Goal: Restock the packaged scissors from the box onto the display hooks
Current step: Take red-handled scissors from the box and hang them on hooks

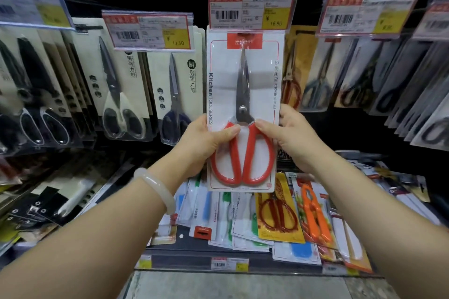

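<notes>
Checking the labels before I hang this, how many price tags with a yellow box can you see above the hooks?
4 clearly: far left, left of centre, directly above the held scissors pack, and right of centre. A fifth tag at the right edge is cut off.

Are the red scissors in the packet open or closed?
Closed. In the packet, the red scissors' blades lie together in one point, and the two red handle loops touch at the bottom.

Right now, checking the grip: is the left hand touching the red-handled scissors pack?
Touching. The head view shows the left hand gripping the scissors pack, thumb pressed on its front.
</notes>
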